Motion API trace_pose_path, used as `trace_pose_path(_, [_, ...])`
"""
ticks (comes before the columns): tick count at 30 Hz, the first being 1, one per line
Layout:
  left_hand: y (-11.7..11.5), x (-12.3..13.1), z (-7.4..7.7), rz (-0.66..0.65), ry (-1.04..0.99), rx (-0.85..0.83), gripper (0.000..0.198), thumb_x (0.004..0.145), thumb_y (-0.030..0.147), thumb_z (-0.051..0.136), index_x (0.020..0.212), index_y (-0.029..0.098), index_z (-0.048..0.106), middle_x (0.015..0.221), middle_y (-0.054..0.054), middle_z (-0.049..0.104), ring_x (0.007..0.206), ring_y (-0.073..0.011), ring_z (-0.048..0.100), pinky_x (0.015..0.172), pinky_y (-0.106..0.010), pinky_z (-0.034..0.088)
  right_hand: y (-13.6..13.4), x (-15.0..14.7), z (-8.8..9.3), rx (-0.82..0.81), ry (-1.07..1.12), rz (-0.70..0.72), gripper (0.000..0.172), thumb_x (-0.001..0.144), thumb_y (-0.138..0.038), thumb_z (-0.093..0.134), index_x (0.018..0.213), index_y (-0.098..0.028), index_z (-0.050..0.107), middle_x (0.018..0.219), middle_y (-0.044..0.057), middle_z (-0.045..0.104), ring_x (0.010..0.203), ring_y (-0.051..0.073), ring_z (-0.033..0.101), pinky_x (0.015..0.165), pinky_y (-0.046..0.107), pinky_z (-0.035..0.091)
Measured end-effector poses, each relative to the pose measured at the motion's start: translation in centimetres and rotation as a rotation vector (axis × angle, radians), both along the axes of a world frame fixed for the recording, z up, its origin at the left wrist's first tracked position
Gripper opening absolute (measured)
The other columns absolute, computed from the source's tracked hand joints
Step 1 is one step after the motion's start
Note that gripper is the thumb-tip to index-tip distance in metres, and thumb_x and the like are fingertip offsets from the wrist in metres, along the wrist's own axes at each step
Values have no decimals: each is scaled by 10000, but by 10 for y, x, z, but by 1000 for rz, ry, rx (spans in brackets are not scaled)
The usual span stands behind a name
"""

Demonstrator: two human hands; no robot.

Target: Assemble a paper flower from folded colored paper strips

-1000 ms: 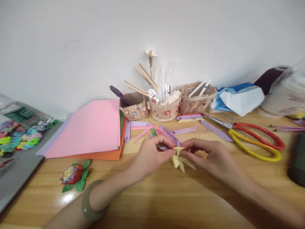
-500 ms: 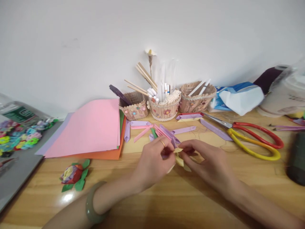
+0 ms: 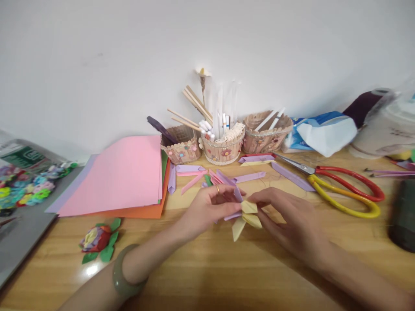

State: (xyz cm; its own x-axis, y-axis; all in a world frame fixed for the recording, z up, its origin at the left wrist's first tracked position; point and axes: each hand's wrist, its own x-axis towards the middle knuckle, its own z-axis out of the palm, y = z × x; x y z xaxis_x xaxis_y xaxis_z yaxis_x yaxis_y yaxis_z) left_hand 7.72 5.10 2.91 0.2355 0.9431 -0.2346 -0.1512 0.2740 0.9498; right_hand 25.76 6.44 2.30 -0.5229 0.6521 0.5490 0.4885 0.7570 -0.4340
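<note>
Left hand (image 3: 207,211), pinching yellow paper (image 3: 250,214) with right hand (image 3: 288,220), has shifted back.

Wooden table (image 3: 207,276): paper stack (image 3: 126,177), scissors (image 3: 343,188), stick baskets (image 3: 223,147).

The folded paper piece (image 3: 248,214) is pale yellow, with lilac strips beside it. In the paper stack (image 3: 129,181) the top sheet is pink, with orange, green and lilac edges beneath. The scissors (image 3: 320,172) have one red handle and one yellow. The bracelet (image 3: 118,278) is dull green. The paper flower (image 3: 95,237) is red, yellow and purple with green leaves. The table (image 3: 207,268) shows light wood grain
</note>
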Motion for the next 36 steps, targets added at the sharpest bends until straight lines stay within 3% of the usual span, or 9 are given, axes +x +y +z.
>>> trace_pose_path(4, [0,-4,1,101,241,360,40,708,192,658,716,162,633,766,-26,616,755,-135,570,712,-267,462,4,4,11,7,72,-34,148,834,-164,504,947,-237,564,845,48,682,746,176,645,660,308,504])
trace_pose_path(8, [-1,-7,2,191,398,576,18,745,176,634,743,186,649,807,-31,583,817,-148,557,708,-268,463,2,4,16,-84,136,-75,198,818,-246,563,1016,-233,562,775,29,662,661,158,612,596,288,494])
trace_pose_path(13, [-3,-4,4,157,387,525,28,734,186,641,713,174,627,765,-29,603,784,-153,560,679,-269,459,1,-4,11,-344,214,-46,156,767,-287,621,899,-205,630,670,-1,645,558,123,572,496,233,469])
trace_pose_path(17, [-1,-2,6,75,263,380,40,716,180,637,703,164,603,722,-9,600,690,-125,564,641,-246,463,5,-5,13,-549,265,-25,119,784,-305,595,810,-205,654,735,22,677,631,142,592,547,251,484])
trace_pose_path(19, [0,-2,6,44,224,352,42,723,172,621,699,165,587,702,3,585,660,-113,561,632,-237,464,7,-3,14,-577,263,-5,123,797,-306,581,803,-207,654,778,31,682,680,153,600,581,262,490])
trace_pose_path(25, [1,-6,4,32,312,386,27,771,175,581,744,175,575,722,14,575,685,-107,552,645,-225,448,8,2,10,-290,165,54,186,834,-171,534,974,-235,638,810,28,651,730,143,598,639,278,494])
trace_pose_path(31, [0,-9,4,46,412,528,26,787,149,568,775,168,581,772,-1,594,738,-117,553,670,-229,455,6,-1,7,32,128,61,200,814,-71,544,939,-214,604,777,34,633,708,139,598,593,261,502])
trace_pose_path(36, [-1,-9,1,105,476,655,33,806,162,553,786,169,579,758,-11,591,724,-131,544,651,-248,459,6,-1,5,147,95,44,216,806,-51,553,953,-209,574,773,42,616,693,141,587,582,260,498])
